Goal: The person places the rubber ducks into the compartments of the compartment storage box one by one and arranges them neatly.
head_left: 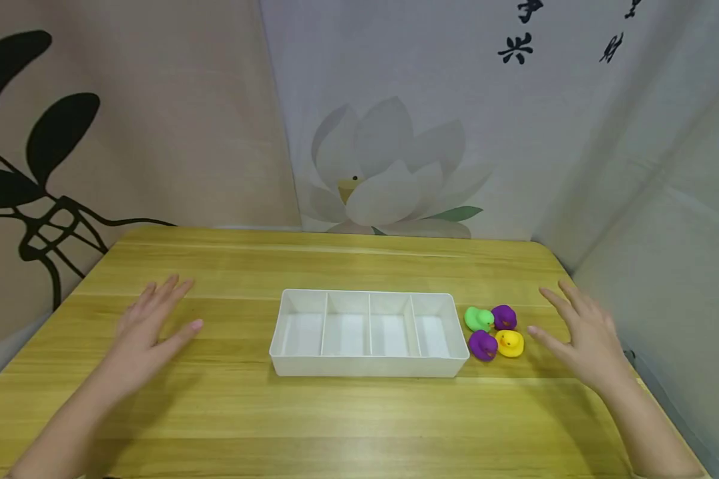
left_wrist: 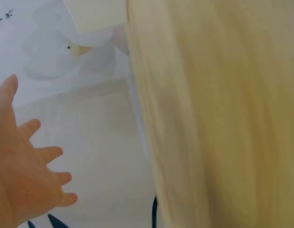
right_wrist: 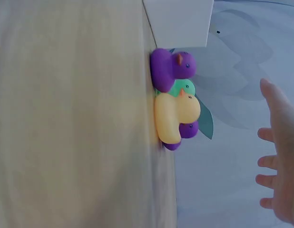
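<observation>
Four toy ducks sit bunched together on the wooden surface (head_left: 335, 426), just beside the right end of a white tray (head_left: 365, 366). The green duck (head_left: 477, 319) and one purple duck (head_left: 504, 317) make up the far pair; the other purple duck (head_left: 482, 346) and the yellow duck (head_left: 509, 344) make up the near pair, with the yellow one to the right. Three partitions divide the tray into four compartments in a row.

The right hand (head_left: 587, 339) hovers to the right of the ducks, near the yellow one but apart from it; its grip is spread, with nothing in it. The left hand (head_left: 146, 332) is held out over the left part of the surface, well apart from the tray, its grip also spread and holding nothing. The left wrist view is blurred, but that hand appears to be raised clear of the wood. Behind hangs a pale cloth (head_left: 216, 120) printed with a large flower (head_left: 395, 173).
</observation>
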### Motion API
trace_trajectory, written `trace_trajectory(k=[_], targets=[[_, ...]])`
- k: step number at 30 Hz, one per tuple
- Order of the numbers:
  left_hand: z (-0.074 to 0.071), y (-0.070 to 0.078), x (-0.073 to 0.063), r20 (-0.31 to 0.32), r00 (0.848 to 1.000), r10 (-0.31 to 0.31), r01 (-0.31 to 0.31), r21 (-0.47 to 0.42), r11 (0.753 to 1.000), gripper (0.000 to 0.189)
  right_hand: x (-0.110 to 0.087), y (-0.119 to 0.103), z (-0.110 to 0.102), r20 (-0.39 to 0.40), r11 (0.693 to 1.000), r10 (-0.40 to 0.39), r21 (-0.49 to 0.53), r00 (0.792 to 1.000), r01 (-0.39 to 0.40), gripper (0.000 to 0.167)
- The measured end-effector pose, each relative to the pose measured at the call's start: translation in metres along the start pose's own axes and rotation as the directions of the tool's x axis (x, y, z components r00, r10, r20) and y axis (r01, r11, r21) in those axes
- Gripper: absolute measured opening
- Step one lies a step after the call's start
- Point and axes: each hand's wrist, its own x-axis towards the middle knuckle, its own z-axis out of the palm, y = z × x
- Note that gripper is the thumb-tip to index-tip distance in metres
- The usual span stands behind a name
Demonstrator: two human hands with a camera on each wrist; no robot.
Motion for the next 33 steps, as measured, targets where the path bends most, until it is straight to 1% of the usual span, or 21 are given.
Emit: trace_trajectory(k=[2, 4, 7, 10, 16, 20, 22, 26, 27, 33], targets=[[0.005, 0.004, 0.000, -0.009, 1.000, 0.023, -0.023, -0.066, 0.998, 0.067, -0.003, -0.002, 0.002, -0.016, 0.999, 0.005, 0.035, 1.000, -0.005, 0.071], [0.009, 0.008, 0.001, -0.019, 0.999, 0.031, -0.033, -0.129, 0.991, 0.066, -0.006, -0.005, 0.003, -0.024, 0.997, 0.025, 0.069, 0.999, -0.023, 0.070], [0.013, 0.013, 0.002, -0.028, 0.999, 0.034, -0.039, -0.229, 0.973, 0.065, -0.010, -0.008, 0.005, -0.033, 0.991, 0.057, 0.120, 0.998, -0.053, 0.066], [0.016, 0.017, 0.003, -0.024, 0.999, 0.025, -0.031, -0.312, 0.950, 0.066, -0.012, -0.010, 0.008, -0.034, 0.983, 0.088, 0.163, 0.995, -0.082, 0.062], [0.027, 0.020, 0.004, 0.006, 1.000, 0.007, -0.004, -0.400, 0.917, 0.066, -0.014, -0.014, 0.016, -0.038, 0.962, 0.147, 0.237, 0.988, -0.134, 0.054], [0.038, 0.021, 0.006, 0.042, 0.999, 0.016, 0.005, -0.449, 0.894, 0.064, -0.015, -0.017, 0.022, -0.037, 0.946, 0.184, 0.277, 0.982, -0.167, 0.050], [0.044, 0.021, 0.006, 0.043, 0.998, 0.035, -0.010, -0.484, 0.875, 0.062, -0.015, -0.016, 0.026, -0.042, 0.943, 0.192, 0.286, 0.980, -0.173, 0.048], [0.056, 0.019, 0.006, 0.041, 0.997, 0.062, -0.028, -0.566, 0.824, 0.060, -0.016, -0.017, 0.032, -0.044, 0.935, 0.196, 0.310, 0.980, -0.174, 0.046], [0.058, 0.019, 0.006, 0.046, 0.997, 0.065, -0.026, -0.582, 0.813, 0.060, -0.016, -0.018, 0.033, -0.043, 0.933, 0.196, 0.315, 0.980, -0.173, 0.045], [0.072, 0.020, 0.006, 0.092, 0.993, 0.073, 0.004, -0.646, 0.763, 0.061, -0.017, -0.021, 0.039, -0.007, 0.912, 0.230, 0.350, 0.973, -0.213, 0.043]])
